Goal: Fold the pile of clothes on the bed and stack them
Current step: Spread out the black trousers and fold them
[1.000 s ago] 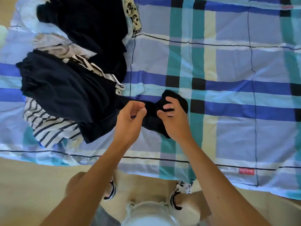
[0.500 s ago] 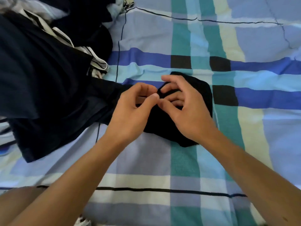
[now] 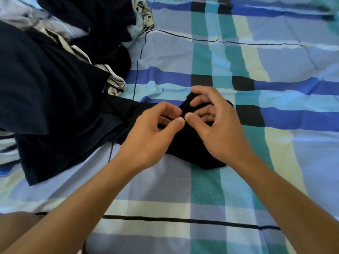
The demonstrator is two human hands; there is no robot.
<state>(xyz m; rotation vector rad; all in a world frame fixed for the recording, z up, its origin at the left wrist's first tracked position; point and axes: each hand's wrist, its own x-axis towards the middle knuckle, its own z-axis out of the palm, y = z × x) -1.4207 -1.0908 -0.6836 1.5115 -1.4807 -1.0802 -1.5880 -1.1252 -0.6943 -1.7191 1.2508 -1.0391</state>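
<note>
2 hands work a dark garment on a plaid bed.
The blue, teal and cream checked bedsheet [image 3: 238,180] carries a heap of dark and striped clothes [image 3: 55,88] at its left; beside it lies a small black cloth [image 3: 190,149], pinched by the left hand [image 3: 152,136] and right hand [image 3: 218,125].

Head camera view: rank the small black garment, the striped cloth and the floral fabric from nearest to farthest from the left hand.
1. Small black garment: under the left hand, touching it.
2. Striped cloth: up and left, poking out of the dark pile.
3. Floral fabric: at the top edge, behind the pile.
</note>
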